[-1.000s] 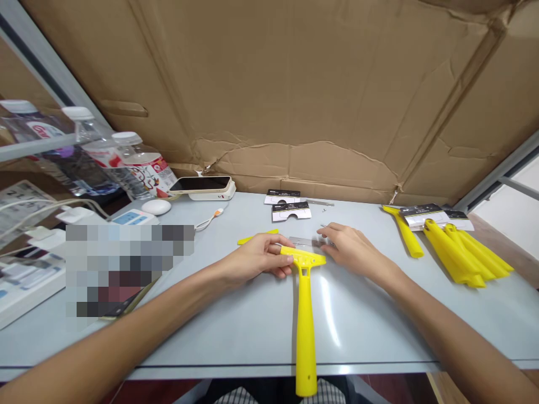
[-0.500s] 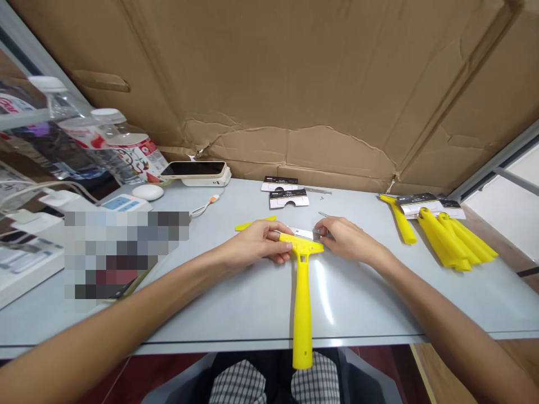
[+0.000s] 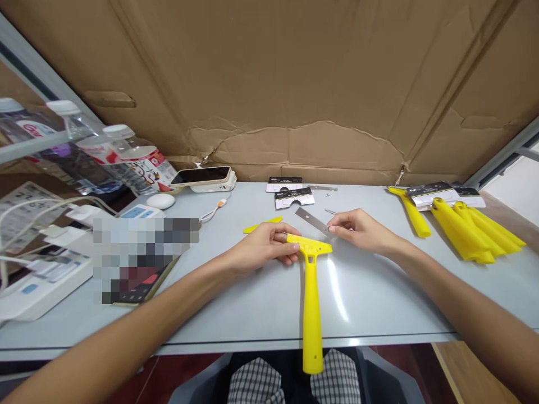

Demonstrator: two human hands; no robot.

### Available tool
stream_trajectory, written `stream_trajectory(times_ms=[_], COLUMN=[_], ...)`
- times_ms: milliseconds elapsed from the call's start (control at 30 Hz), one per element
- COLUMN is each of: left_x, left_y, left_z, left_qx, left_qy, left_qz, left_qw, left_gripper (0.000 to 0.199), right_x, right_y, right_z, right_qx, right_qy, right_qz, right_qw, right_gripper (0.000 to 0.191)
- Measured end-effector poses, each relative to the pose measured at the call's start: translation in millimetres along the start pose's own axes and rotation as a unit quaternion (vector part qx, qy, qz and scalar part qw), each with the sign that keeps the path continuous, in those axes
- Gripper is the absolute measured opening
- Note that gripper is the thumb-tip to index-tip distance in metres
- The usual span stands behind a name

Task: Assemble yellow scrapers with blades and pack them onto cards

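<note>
And here's the left hand, fingers closed around the left end of the yellow scraper's wide head, thumb pressed on top. The handle runs straight toward the near side, its tip reaching past the near edge of the bench in this view.

Over to the right hand, and it's a narrow pinch: thumb and fingertips hold the near right end of a flat metal blade. That blade slants away to the far left, just beyond the scraper's head and apart from it. A slim metal piece pokes out just beyond the right fingers; whether the hand grips it too, I can't tell.

Just beyond the left hand lies a yellow strip, partly hidden by the fingers. Farther back, two black-and-white cards sit close together, with a thin metal strip beside them and a tiny metal bit near it.

Out on the right, a cluster of yellow handles lies by more printed cards. On the far left there's a phone on a white block, bottles behind a white oval object, and brown cardboard rising at the far side.
</note>
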State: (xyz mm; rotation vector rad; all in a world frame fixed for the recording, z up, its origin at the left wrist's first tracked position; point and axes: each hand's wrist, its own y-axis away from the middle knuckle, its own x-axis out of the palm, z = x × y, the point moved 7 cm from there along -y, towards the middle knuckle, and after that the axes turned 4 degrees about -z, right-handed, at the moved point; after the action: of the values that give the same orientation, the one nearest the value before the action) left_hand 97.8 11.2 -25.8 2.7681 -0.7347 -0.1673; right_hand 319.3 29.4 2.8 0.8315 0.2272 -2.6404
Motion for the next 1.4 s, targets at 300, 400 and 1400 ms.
stream_trajectory(times_ms=[300, 400, 1400], left_x=[-2.9, -3.6, -0.5], left_y=[2, 3, 2], left_z=[0, -1, 1], left_qx=[-0.003, -0.004, -0.003], left_qy=[-0.012, -0.007, 0.01], left_qz=[-0.006, -0.01, -0.001], left_qw=[1.0, 1.0, 1.0], left_gripper=[0.044, 0.047, 0.045], right_x=[1, 1, 0], right_y=[6, 7, 9], right_z=[10, 11, 8], right_qx=[-0.009, -0.007, 0.042], right_qy=[-0.017, -0.031, -0.213], right_qz=[0.028, 0.037, -0.076], right_qw=[0.999, 0.999, 0.973], right_gripper=[0.03, 0.03, 0.03])
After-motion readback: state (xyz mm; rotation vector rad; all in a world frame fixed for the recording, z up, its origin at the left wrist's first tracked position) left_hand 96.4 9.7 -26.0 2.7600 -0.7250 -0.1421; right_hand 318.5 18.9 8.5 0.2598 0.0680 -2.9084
